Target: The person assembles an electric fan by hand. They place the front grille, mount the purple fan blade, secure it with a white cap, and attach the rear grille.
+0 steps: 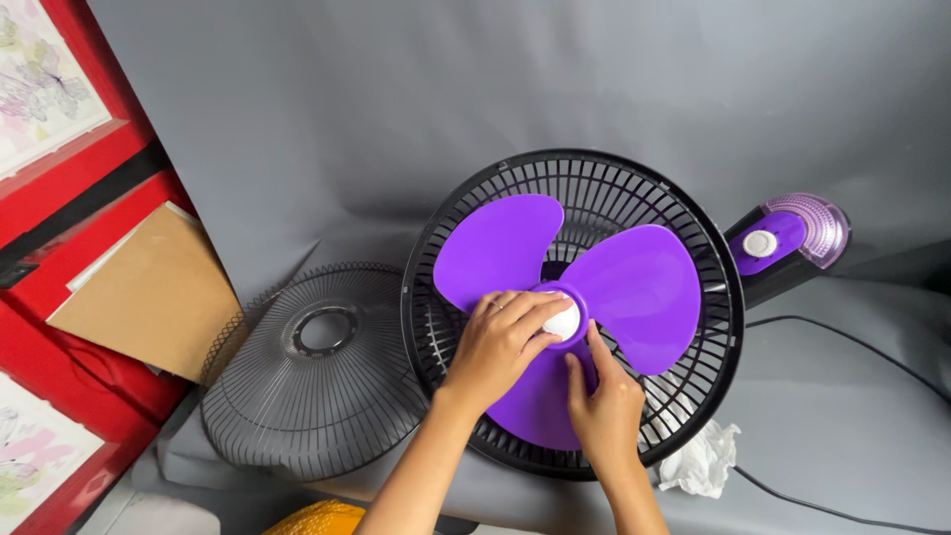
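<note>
A fan lies on its back on grey cloth, its black rear guard (684, 223) facing up with a purple three-lobed blade (639, 287) seated in it. My left hand (500, 342) curls over the blade's hub, fingertips on the white round cap (563, 320) at its middle. My right hand (602, 401) rests on the lower blade lobe, with its index finger up against the hub beside the cap. The fan's black and purple base (783, 243) with a white knob sticks out at the right.
The detached black wire front guard (317, 372) lies to the left of the fan. A crumpled white cloth (703, 461) sits below right, with a black cord (852, 342) trailing right. Brown cardboard (149, 292) leans on a red frame (59, 327) at left.
</note>
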